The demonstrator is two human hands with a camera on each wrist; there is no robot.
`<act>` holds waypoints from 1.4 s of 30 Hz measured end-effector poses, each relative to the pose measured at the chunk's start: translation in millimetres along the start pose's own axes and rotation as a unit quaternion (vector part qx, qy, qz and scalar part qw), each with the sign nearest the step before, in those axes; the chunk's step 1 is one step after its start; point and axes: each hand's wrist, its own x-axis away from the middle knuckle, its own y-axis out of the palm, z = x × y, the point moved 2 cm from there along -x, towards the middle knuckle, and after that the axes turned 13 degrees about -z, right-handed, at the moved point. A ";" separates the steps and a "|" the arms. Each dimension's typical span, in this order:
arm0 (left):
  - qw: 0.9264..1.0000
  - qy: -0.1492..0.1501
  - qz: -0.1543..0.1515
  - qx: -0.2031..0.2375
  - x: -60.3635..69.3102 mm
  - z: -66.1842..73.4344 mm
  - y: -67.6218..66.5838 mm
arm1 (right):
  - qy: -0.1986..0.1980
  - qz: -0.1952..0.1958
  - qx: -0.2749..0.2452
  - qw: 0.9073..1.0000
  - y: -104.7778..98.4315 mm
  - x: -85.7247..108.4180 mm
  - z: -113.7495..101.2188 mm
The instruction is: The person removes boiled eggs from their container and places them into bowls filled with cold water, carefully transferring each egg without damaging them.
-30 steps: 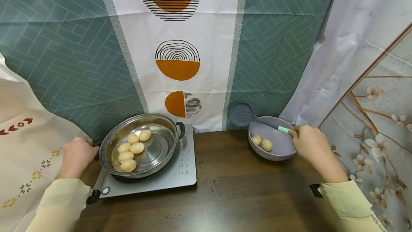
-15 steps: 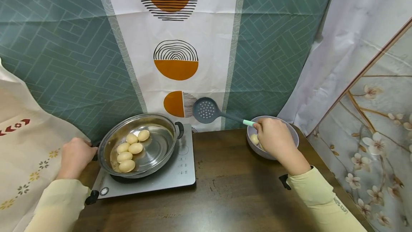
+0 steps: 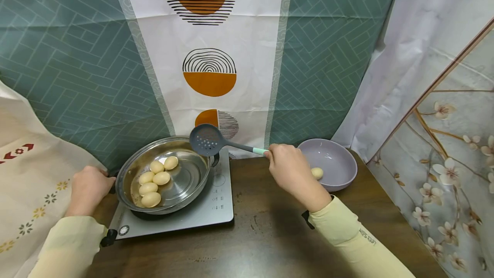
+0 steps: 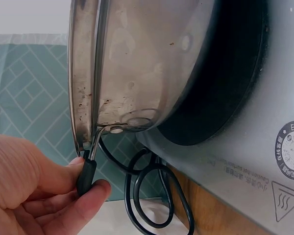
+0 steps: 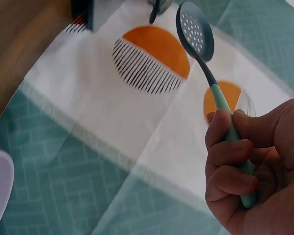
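Observation:
At the left, my left hand (image 3: 89, 186) pinches the black side handle (image 4: 87, 175) of a wide steel pan (image 3: 191, 190). Several pale, egg-shaped pieces (image 3: 161, 178) lie grouped in the left half of the pan. My right hand (image 3: 292, 173) grips the mint-green handle (image 5: 230, 132) of a grey slotted skimmer (image 3: 207, 140). The skimmer's perforated head bears nothing and hangs above the pan's right rim. Behind the right hand sits a lilac bowl (image 3: 339, 162). One pale round piece (image 3: 317, 173) shows in it, and the hand hides part of the bowl's left side.
The pan stands on a silver induction cooktop (image 3: 185, 222) on a brown wooden table (image 3: 266, 235). A black cable (image 4: 159, 196) loops beside the cooktop. Patterned cloth (image 3: 247, 55) hangs behind, with a flowered sheet (image 3: 444, 175) at the right.
My right hand has carried the empty skimmer left, from over the lilac bowl to the pan's right rim. The left hand stays on the pan handle.

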 end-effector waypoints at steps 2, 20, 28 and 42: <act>1.000 0.001 0.001 -0.002 0.8 -0.2 -0.3 | -0.006 -0.005 0.010 1.000 4.9 -1.4 -6.9; 1.000 0.004 -0.003 -0.005 2.0 1.7 -2.2 | -0.079 0.006 0.079 0.994 48.6 -0.9 -50.4; 1.000 0.011 0.005 -0.008 2.2 4.1 -3.5 | -0.109 0.001 0.109 0.988 58.9 1.0 -67.3; 1.000 0.016 0.003 -0.016 2.4 6.6 -4.8 | -0.142 0.007 0.166 0.976 75.8 3.5 -87.3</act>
